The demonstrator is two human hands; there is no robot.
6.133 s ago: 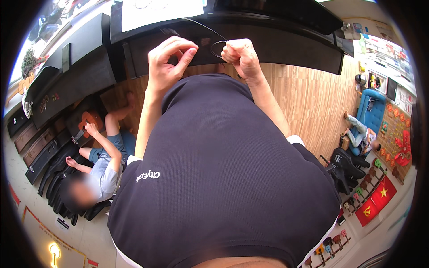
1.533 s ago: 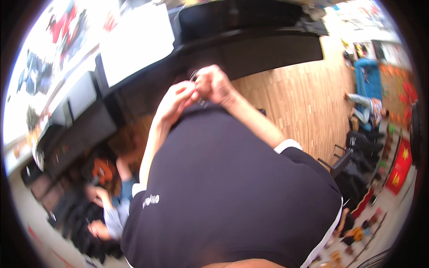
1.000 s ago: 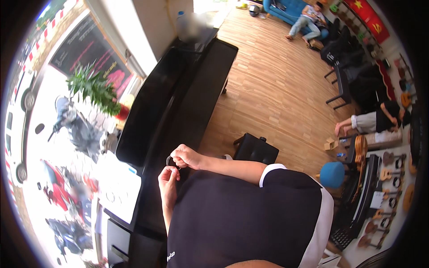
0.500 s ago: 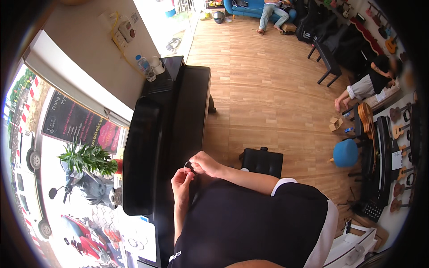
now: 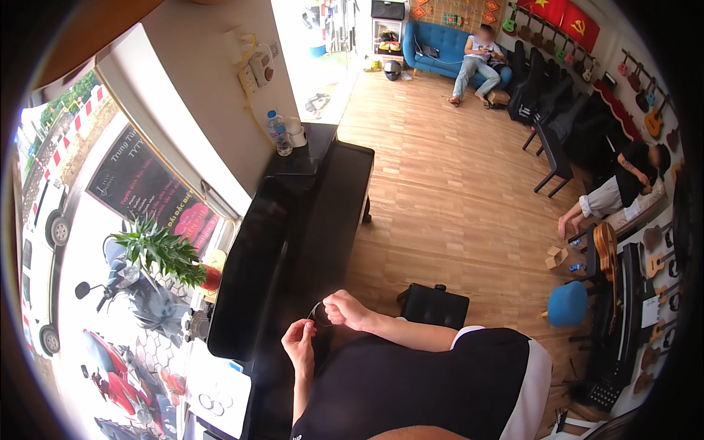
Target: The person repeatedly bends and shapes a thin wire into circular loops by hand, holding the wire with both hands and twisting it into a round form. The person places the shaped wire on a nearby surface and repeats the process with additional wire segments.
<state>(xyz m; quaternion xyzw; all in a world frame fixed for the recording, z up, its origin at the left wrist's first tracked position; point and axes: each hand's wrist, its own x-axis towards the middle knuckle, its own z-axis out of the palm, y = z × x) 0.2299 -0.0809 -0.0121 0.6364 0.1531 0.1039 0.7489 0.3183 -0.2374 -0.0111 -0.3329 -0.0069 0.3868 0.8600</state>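
My right hand (image 5: 347,311) is closed in a fist around one part of a thin dark loop (image 5: 314,309), which looks like wire or cord. Just below and to its left, the fingers of my left hand (image 5: 299,343) pinch the loop's lower end. Both hands are in front of my chest, over the near edge of a black piano (image 5: 249,293) whose lid is down. The loop's exact kind is too small to tell.
A white sheet (image 5: 229,385) with several thin rings on it lies at lower left. A water bottle (image 5: 279,133) and white cup (image 5: 296,134) stand on the piano's far end. A black padded stool (image 5: 434,306) is at right. Two people sit farther off.
The view has tilted up, showing more of the far room. My hands have drawn slightly apart, with the dark loop still between them.
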